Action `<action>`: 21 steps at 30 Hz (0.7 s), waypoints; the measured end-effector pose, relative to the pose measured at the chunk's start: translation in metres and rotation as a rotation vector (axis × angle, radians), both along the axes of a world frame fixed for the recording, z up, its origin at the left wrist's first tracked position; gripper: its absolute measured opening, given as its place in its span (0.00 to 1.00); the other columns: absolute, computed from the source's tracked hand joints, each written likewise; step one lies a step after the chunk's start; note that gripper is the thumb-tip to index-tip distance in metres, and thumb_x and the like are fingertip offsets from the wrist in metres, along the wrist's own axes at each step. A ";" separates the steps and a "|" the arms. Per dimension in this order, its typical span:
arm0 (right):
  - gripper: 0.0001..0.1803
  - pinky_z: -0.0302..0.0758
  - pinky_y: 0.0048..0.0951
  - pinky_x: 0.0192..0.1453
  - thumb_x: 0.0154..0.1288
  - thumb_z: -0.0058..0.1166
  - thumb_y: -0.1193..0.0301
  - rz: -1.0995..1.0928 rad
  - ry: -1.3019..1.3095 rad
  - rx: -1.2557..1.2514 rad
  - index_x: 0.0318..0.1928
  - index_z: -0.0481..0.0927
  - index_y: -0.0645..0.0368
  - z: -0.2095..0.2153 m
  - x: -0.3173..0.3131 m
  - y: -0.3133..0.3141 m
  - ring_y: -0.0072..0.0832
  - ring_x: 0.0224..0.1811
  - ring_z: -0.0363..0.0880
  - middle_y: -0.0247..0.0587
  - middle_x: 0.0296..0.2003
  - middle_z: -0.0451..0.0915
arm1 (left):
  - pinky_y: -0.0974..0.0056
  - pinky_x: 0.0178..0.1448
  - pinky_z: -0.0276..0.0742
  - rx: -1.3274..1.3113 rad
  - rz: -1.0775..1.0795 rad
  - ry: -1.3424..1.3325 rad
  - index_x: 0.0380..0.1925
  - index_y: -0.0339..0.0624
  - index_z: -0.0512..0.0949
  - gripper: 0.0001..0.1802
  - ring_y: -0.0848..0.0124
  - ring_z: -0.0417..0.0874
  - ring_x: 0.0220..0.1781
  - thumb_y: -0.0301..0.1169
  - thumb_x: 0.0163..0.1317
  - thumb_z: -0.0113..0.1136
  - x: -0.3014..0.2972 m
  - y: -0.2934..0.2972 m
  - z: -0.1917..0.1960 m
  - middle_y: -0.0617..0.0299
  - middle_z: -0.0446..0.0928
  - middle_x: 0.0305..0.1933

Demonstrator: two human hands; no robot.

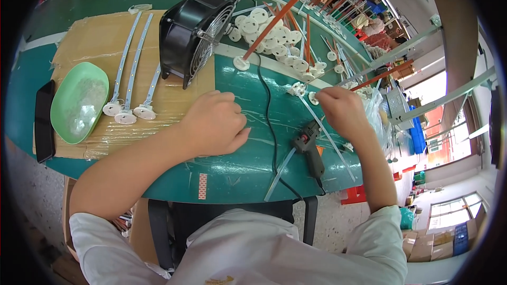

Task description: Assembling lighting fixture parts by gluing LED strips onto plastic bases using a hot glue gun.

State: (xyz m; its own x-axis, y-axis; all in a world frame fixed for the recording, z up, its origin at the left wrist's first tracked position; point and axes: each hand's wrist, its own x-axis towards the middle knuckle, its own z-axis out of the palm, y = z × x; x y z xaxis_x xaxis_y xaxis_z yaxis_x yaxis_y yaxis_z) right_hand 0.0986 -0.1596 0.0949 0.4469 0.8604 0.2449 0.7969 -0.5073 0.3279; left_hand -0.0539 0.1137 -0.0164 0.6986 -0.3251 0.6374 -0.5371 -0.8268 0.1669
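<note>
Two bare hands work over a green table (pixel 232 174). The left hand (pixel 214 122) rests near the middle of the table, knuckles up, fingers curled under; its grip looks closed, but whether anything is pinched inside cannot be told from this view. The right hand (pixel 343 110) sits to the right and slightly farther, fingers bunched with the tips pinched together over a small white round cap (pixel 313 97). Just left of that cap lies a second white cap piece (pixel 297 89), at the far end of a thin pale LED strip (pixel 326 136) that runs diagonally toward the near right edge.

Between the hands and nearer the person lies a black glue gun (pixel 310 148), its black cord (pixel 269 111) running far across the table. A second pale strip (pixel 280 174) lies just beside the gun's left side, reaching the near edge.

Left of the left hand, a sheet of cardboard (pixel 90 47) covered in clear film carries three finished strips with round white bases (pixel 127 113), lying side by side. A light green dish (pixel 79 103) sits on the cardboard's left part, and a dark phone (pixel 45 121) lies at the left edge. A black box fan (pixel 195 34) stands tilted at the far side of the cardboard. Right of the fan, a heap of white round caps (pixel 269 34) lies with orange rods (pixel 288 8) across it.
</note>
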 end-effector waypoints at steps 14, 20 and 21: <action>0.16 0.82 0.31 0.36 0.47 0.64 0.75 0.620 0.040 -0.299 0.41 0.86 0.55 0.000 0.034 0.022 0.32 0.42 0.82 0.34 0.42 0.83 | 0.54 0.43 0.77 0.024 0.052 0.235 0.17 0.42 0.83 0.17 0.60 0.81 0.35 0.42 0.58 0.64 -0.003 0.004 0.004 0.60 0.78 0.21; 0.06 0.80 0.23 0.32 0.61 0.71 0.73 0.228 0.450 0.514 0.39 0.90 0.59 -0.008 0.014 0.057 0.23 0.28 0.85 0.41 0.29 0.87 | 0.56 0.42 0.77 0.046 0.040 0.179 0.15 0.41 0.81 0.18 0.60 0.79 0.33 0.42 0.57 0.67 0.001 0.003 -0.001 0.61 0.75 0.19; 0.06 0.80 0.23 0.32 0.61 0.71 0.73 0.222 0.450 0.513 0.39 0.90 0.59 -0.009 0.009 0.066 0.23 0.28 0.85 0.41 0.29 0.87 | 0.56 0.42 0.77 0.044 0.034 0.181 0.15 0.41 0.81 0.18 0.60 0.79 0.33 0.42 0.57 0.67 0.001 0.002 -0.001 0.61 0.75 0.19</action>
